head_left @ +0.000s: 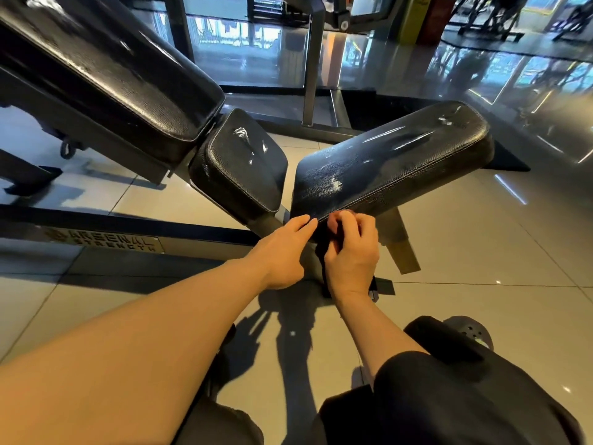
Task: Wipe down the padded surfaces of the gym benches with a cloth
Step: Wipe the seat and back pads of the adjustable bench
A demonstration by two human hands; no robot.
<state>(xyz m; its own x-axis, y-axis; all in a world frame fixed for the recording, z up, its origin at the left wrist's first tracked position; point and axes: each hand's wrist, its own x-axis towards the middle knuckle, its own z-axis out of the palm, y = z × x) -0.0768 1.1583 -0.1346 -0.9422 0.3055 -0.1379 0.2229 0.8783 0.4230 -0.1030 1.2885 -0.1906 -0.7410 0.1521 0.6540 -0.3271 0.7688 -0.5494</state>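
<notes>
A black padded bench pad (391, 162) stretches away to the right, glossy with light streaks. Beside it lie a smaller black seat pad (244, 165) and a long inclined back pad (106, 69) at upper left. Both hands meet at the near end of the right pad. My left hand (282, 252) reaches in with straight fingers, their tips at the pad's lower edge. My right hand (351, 252) has its fingers curled around something dark that looks like a cloth (319, 237), pressed against the pad's end; most of it is hidden.
A dark steel frame rail with a brand plate (102, 240) runs along the floor at left. The bench leg (402, 248) slants down right of my hands. A metal upright (313, 59) stands behind. My knee in dark clothing (449, 380) fills the lower right, over glossy floor tiles.
</notes>
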